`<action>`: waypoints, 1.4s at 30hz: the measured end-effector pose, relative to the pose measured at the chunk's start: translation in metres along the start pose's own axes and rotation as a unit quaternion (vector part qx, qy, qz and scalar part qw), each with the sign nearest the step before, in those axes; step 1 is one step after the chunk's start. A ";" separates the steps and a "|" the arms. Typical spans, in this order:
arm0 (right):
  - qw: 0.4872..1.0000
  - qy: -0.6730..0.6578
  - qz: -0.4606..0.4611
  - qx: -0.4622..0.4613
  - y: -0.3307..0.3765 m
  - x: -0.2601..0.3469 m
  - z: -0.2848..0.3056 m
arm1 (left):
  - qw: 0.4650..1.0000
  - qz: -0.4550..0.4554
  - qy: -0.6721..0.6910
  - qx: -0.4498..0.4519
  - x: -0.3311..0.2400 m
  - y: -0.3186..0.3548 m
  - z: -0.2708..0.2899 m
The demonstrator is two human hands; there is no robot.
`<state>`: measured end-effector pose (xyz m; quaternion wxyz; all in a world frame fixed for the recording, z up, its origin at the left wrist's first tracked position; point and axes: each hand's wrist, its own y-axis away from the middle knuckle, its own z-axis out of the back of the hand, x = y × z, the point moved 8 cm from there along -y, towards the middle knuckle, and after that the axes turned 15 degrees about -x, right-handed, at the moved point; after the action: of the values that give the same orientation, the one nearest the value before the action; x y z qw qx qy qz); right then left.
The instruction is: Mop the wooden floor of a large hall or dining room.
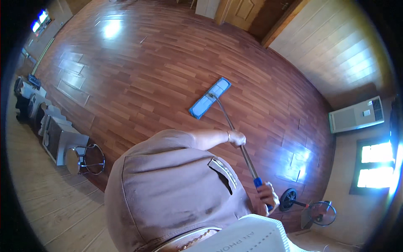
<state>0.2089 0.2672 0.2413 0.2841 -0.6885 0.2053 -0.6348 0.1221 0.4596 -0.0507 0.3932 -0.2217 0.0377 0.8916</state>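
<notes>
A flat mop with a blue fringed pad (210, 97) rests on the reddish-brown wooden floor (159, 84). Its metal pole (247, 159) slants from the pad down toward my body at the right. My left hand (237, 139), with a bracelet at the wrist, is wrapped round the middle of the pole. Lower down, my right hand (268, 199) is closed round the upper end of the pole, just past a blue collar (257, 182). Part of that end is hidden by the fingers.
A standing fan (322, 213) with a round black base (288, 199) is close to my right hand. A white air conditioner unit (357, 114) stands by the right wall. At left are a round stool (86, 159) and a desk (63, 140). A wooden door (245, 12) is at the back.
</notes>
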 end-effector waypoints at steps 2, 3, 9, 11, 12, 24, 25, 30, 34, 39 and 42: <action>1.000 0.014 -0.024 -0.014 -0.018 -0.024 -0.038 | 0.998 -0.024 0.000 -0.053 0.042 0.013 0.025; 0.999 0.030 -0.039 -0.021 -0.023 -0.043 -0.051 | 0.999 0.027 0.025 -0.040 0.070 0.022 0.033; 0.990 0.067 -0.100 0.069 -0.062 -0.132 -0.133 | 0.988 0.084 0.001 -0.128 0.213 0.081 0.075; 0.984 0.033 -0.129 0.115 -0.074 -0.160 -0.163 | 0.983 0.144 -0.010 -0.110 0.272 0.104 0.073; 0.983 0.025 -0.132 0.129 -0.082 -0.172 -0.180 | 0.973 0.218 0.016 -0.080 0.309 0.127 0.060; 0.914 -0.029 -0.173 0.366 -0.092 -0.268 -0.346 | 0.892 0.354 -0.084 -0.268 0.413 0.322 0.146; 0.911 -0.035 -0.172 0.372 -0.092 -0.272 -0.352 | 0.876 0.352 -0.090 -0.317 0.413 0.337 0.151; 0.892 -0.078 -0.224 0.386 -0.107 -0.278 -0.354 | 0.835 0.385 -0.077 -0.385 0.416 0.354 0.146; 0.892 -0.073 -0.233 0.380 -0.133 -0.261 -0.337 | 0.803 0.438 0.003 -0.405 0.392 0.341 0.160; 0.929 -0.014 -0.155 0.337 -0.190 -0.196 -0.309 | 0.830 0.343 0.009 -0.439 0.364 0.287 0.166; 0.932 -0.122 -0.138 0.312 -0.215 -0.163 -0.282 | 0.813 0.319 -0.016 -0.487 0.287 0.256 0.210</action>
<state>-0.1049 0.4976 0.2670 0.4169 -0.6591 -0.1365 -0.6109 -0.3083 0.5309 -0.0108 -0.0728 -0.3458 -0.3392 0.8718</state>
